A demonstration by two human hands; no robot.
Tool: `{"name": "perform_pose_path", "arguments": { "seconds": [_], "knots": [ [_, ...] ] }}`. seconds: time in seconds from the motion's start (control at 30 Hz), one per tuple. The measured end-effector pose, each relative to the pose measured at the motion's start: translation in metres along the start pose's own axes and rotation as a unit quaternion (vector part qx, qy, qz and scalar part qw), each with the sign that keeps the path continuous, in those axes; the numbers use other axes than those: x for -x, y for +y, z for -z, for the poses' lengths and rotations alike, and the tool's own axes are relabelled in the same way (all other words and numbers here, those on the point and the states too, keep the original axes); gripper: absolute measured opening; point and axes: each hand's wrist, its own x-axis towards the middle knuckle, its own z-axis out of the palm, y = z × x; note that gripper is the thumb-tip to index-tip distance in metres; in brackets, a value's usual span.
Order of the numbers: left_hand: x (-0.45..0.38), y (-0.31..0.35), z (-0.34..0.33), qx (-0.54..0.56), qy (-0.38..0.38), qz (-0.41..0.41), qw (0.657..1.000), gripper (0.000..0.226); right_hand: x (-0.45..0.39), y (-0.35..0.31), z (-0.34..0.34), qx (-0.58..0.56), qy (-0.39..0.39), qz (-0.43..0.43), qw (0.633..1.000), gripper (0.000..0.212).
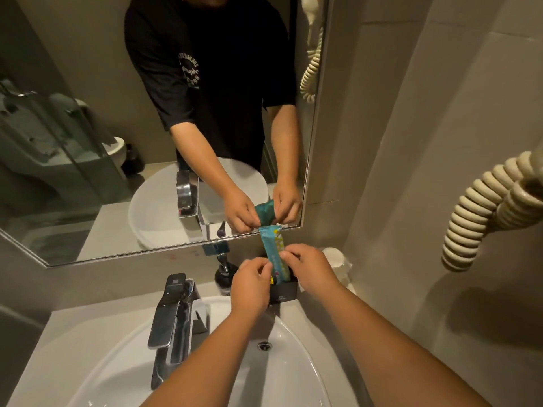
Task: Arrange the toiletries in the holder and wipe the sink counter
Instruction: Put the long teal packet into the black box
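Observation:
A teal toiletry packet (271,245) stands upright in a small black holder (283,292) on the counter just below the mirror. My right hand (311,267) pinches the packet's right side about halfway up. My left hand (249,284) is at the packet's lower left, its fingertips touching the packet near the holder's rim. The packet's lower end is hidden inside the holder and behind my fingers. The white sink basin (293,362) lies under my forearms.
A chrome faucet (173,321) rises left of my arms. A dark soap pump bottle (224,274) stands behind it, left of the holder. White upturned cups (338,261) sit to the holder's right. A beige coiled cord (482,212) hangs on the right wall. The mirror (147,142) fronts me.

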Motion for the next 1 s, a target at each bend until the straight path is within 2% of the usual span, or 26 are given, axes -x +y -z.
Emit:
{"name": "perform_pose_path", "arguments": {
  "seconds": [0.23, 0.33, 0.53, 0.77, 1.0],
  "knots": [
    [0.001, 0.015, 0.003, 0.099, 0.069, -0.012, 0.993, 0.015, 0.000, -0.009, 0.000, -0.028, 0.093, 0.052, 0.994, 0.015],
    [-0.002, 0.017, 0.001, 0.122, 0.081, -0.012, 0.989, 0.015, -0.001, -0.011, 0.002, -0.044, 0.107, 0.064, 0.991, 0.014],
    [-0.007, 0.005, -0.008, 0.074, 0.060, 0.007, 0.995, 0.016, -0.003, 0.010, -0.006, -0.064, 0.066, 0.005, 0.996, 0.014],
    [-0.013, -0.010, -0.021, 0.012, 0.028, 0.059, 0.998, 0.018, -0.011, 0.026, -0.014, -0.015, 0.024, -0.064, 0.998, 0.023],
    [-0.018, -0.011, -0.023, 0.013, 0.014, 0.076, 0.997, 0.017, -0.026, 0.025, -0.016, 0.036, -0.013, -0.037, 0.999, 0.025]
  ]
}}
